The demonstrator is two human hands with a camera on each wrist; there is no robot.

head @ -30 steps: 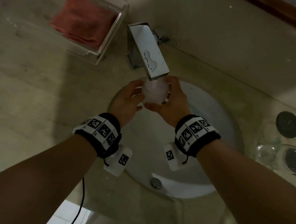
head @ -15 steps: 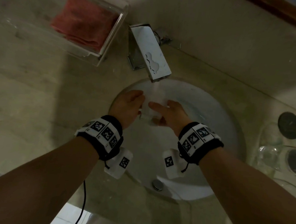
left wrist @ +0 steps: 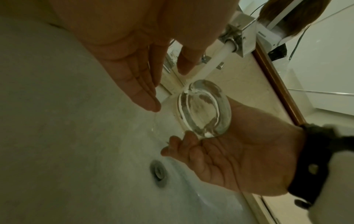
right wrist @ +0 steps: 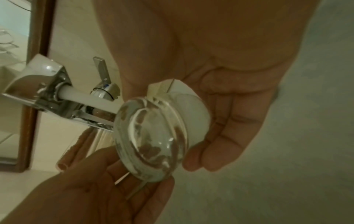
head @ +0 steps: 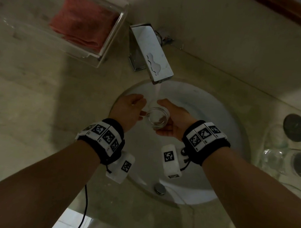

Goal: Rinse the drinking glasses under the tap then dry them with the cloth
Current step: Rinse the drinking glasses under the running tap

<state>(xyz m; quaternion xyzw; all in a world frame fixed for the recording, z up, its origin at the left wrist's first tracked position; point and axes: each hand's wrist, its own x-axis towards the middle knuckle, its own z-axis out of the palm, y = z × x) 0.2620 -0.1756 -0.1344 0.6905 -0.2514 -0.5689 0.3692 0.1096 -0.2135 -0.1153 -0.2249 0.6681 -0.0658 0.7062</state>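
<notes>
A clear drinking glass (head: 157, 117) is in the sink, under the running stream from the chrome tap (head: 151, 51). My right hand (head: 174, 120) grips it, fingers curled round its side (right wrist: 220, 124). The water hits the far rim of the glass (left wrist: 204, 109). My left hand (head: 129, 110) hangs just left of it with straight, dripping fingers (left wrist: 141, 94). I cannot tell whether they touch the glass. A folded red cloth (head: 83, 20) lies in a clear box (head: 114, 38) at the back left.
The white basin (head: 215, 136) has its drain (head: 159, 189) near the front. More glasses (head: 275, 154) and dark round coasters (head: 295, 127) stand on the counter at the right. A wall runs behind the tap.
The glass has come down from right under the spout to lower in the basin. My left hand has come off it and my right hand holds it alone.
</notes>
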